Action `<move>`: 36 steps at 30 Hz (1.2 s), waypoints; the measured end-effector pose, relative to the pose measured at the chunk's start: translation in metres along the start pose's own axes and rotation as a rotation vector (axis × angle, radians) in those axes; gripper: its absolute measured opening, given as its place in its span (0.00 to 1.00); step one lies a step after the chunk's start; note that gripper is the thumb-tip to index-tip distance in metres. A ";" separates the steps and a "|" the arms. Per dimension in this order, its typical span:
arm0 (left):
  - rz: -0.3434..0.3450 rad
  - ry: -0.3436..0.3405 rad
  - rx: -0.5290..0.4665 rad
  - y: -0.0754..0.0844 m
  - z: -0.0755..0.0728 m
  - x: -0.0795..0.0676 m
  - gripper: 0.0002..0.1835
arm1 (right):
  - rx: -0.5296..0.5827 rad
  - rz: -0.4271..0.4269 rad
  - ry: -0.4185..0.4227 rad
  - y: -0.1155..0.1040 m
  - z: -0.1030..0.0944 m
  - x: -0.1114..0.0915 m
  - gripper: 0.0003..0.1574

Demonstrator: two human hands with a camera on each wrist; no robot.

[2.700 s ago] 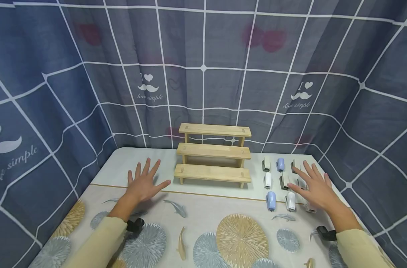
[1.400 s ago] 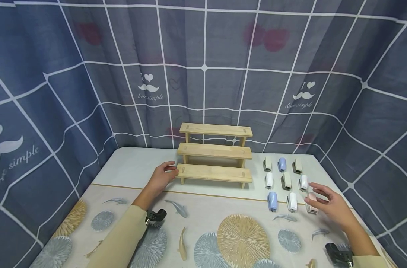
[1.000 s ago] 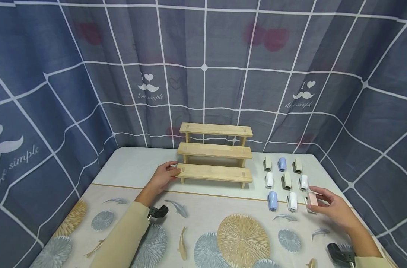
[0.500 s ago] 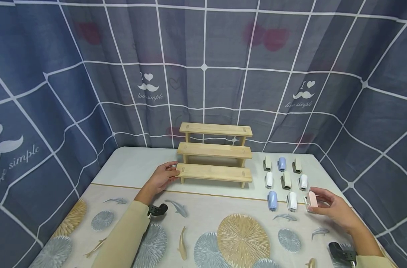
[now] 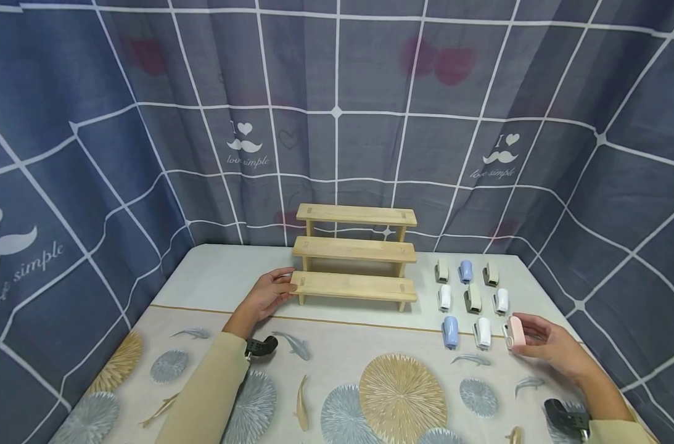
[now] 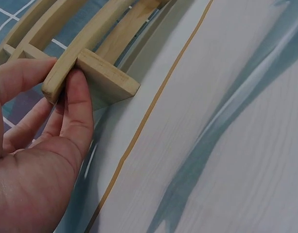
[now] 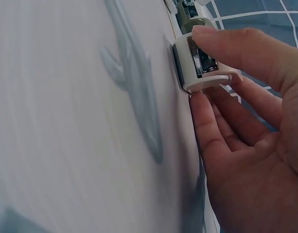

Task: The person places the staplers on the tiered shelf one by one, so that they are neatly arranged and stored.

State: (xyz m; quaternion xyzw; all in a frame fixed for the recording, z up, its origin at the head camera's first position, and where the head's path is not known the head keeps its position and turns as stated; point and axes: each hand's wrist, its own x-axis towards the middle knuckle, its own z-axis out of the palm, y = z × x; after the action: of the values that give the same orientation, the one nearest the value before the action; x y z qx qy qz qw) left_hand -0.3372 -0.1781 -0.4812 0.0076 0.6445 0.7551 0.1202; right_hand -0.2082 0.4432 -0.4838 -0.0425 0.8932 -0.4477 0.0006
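Observation:
A three-step wooden display rack (image 5: 353, 285) stands on the white tabletop. My left hand (image 5: 267, 295) pinches the left end of its lowest board; in the left wrist view the board end (image 6: 63, 80) lies between thumb and fingers. At the right, my right hand (image 5: 550, 342) grips a small pink and white stapler (image 5: 515, 333), thumb on one side and fingers on the other. The right wrist view shows its white end (image 7: 190, 68) with a metal mechanism, close to the cloth. Other small staplers stand in rows beyond it, among them a white one (image 5: 482, 333) and a blue one (image 5: 450, 333).
Cream staplers (image 5: 472, 298) and more white and blue ones fill the rows right of the rack. A cloth (image 5: 337, 351) printed with fish and round leaves covers the front of the table. Dark blue checked curtains (image 5: 337, 148) enclose the back and sides.
Both hands were spread in the air at first. The left moved to the rack's lowest board and took its end; the right came down onto the pink stapler and now grips it, tilting it slightly.

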 end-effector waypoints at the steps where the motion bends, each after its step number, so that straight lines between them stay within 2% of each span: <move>1: 0.000 -0.001 -0.001 -0.001 0.000 0.001 0.35 | 0.004 0.001 -0.003 0.000 0.000 0.000 0.54; 6: 0.001 -0.005 -0.017 -0.003 -0.002 0.005 0.35 | 0.039 0.013 -0.016 0.000 -0.002 0.000 0.53; 17: -0.010 0.017 -0.051 -0.004 -0.002 0.006 0.37 | -0.014 0.045 -0.027 -0.001 -0.002 0.002 0.54; 22: -0.004 -0.008 -0.067 -0.004 -0.002 0.006 0.37 | -0.008 0.044 -0.022 -0.001 -0.002 0.001 0.54; 30: -0.027 0.019 -0.040 -0.001 0.000 0.005 0.36 | 0.011 -0.014 0.021 0.001 0.001 0.001 0.51; 36: -0.031 0.009 -0.048 -0.001 -0.001 0.006 0.36 | 0.043 -0.048 0.051 -0.001 0.005 -0.001 0.49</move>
State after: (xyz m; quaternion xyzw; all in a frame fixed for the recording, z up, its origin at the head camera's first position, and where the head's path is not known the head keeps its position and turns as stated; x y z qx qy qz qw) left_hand -0.3427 -0.1778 -0.4829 -0.0088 0.6266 0.7685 0.1291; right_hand -0.2072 0.4391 -0.4862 -0.0526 0.8819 -0.4674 -0.0322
